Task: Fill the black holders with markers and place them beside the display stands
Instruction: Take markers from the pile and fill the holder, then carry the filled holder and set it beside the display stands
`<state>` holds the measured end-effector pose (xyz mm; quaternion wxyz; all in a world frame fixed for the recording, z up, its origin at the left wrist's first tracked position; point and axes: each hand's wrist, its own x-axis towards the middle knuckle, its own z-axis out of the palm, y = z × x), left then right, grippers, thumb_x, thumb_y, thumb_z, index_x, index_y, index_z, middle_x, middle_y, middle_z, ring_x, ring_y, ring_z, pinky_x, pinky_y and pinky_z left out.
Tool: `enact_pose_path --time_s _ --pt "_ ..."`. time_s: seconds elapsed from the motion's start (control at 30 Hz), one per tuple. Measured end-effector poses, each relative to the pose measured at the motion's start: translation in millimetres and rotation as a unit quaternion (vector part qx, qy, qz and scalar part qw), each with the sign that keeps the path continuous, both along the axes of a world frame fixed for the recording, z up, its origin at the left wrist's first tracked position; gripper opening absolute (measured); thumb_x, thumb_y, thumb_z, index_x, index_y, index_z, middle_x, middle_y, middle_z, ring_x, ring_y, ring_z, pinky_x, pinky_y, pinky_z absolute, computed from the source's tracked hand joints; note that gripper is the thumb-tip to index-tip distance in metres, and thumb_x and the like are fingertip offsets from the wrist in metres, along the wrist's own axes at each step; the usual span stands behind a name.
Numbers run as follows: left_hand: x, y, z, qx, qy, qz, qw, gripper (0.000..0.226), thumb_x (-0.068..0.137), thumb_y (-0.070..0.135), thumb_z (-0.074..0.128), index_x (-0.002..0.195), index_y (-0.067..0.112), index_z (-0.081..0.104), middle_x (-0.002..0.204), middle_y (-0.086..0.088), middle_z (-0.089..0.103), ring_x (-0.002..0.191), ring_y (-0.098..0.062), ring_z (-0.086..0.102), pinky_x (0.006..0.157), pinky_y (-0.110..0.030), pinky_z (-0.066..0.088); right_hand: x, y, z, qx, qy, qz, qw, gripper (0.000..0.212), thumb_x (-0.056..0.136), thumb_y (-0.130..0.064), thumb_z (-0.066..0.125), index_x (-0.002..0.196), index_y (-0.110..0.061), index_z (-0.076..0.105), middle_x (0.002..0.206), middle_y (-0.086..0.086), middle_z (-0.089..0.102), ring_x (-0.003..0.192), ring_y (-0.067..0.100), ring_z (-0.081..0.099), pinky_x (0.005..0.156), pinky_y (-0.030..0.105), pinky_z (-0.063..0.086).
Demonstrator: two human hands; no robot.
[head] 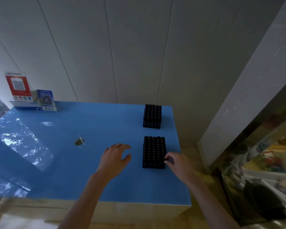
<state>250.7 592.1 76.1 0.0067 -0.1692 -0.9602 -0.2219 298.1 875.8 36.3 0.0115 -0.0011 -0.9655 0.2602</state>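
Two black holders packed with markers stand on the blue counter (89, 162). The near holder (153, 152) is close to the counter's right edge; the far holder (152, 116) sits behind it near the wall. My left hand (115, 158) hovers just left of the near holder, fingers spread and relaxed, holding nothing. My right hand (176, 161) is at the near holder's right side, its fingertips curled against the holder's edge. Two display stands are at the far left corner: a red one (18, 85) and a blue one (46, 100), both with QR codes.
A small dark object (79, 142) lies on the counter left of my hands. A white box (26, 104) sits under the stands. White panelled wall runs behind. A glass cabinet (262, 171) with goods stands to the right, past the counter's edge.
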Motion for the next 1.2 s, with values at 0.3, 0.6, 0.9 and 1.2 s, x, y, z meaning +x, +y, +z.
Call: enact_pose_path --time_s 0.3,0.6,0.9,1.2 --pt "-9.5 7.9 15.8 0.035 0.009 -0.028 0.999 0.037 0.098 0.04 0.053 0.132 0.029 0.058 0.129 0.012 0.062 0.12 -0.011 0.056 0.105 -0.034 0.043 -14.6 -18.8 32.5 0.019 0.052 -0.001 0.998 0.019 0.096 -0.034 0.059 0.111 -0.023 0.064 0.105 -0.013 0.064 0.091 0.003 0.058 0.08 0.024 0.052" --pt "-26.3 19.9 17.6 0.061 -0.021 -0.074 0.995 0.043 0.097 0.044 0.052 0.139 0.032 0.051 0.132 0.01 0.06 0.12 -0.011 0.055 0.1 -0.033 0.047 -17.1 -26.6 40.4 -0.001 0.048 -0.031 0.998 0.02 0.095 -0.034 0.061 0.112 -0.024 0.064 0.103 -0.016 0.063 0.092 -0.002 0.058 0.08 0.019 0.051" --pt "-42.3 34.3 -28.1 -0.025 -0.171 -0.063 0.983 0.074 0.083 0.061 0.062 0.147 0.03 0.04 0.138 0.01 0.05 0.123 -0.012 0.052 0.1 -0.036 0.048 -15.9 21.2 6.4 -0.036 -0.059 -0.087 0.994 0.032 0.096 -0.01 0.055 0.127 -0.019 0.06 0.116 -0.009 0.066 0.099 0.002 0.058 0.081 0.013 0.044" --pt "-49.1 56.5 -87.5 -0.109 -0.228 -0.054 0.966 0.111 0.069 0.068 0.072 0.156 0.018 0.023 0.137 0.001 0.041 0.13 -0.02 0.041 0.107 -0.039 0.039 -41.9 28.8 -48.3 -0.004 -0.195 -0.003 0.981 0.059 0.068 -0.039 0.075 0.12 -0.02 0.058 0.11 -0.002 0.052 0.115 0.02 0.049 0.09 0.029 0.045"
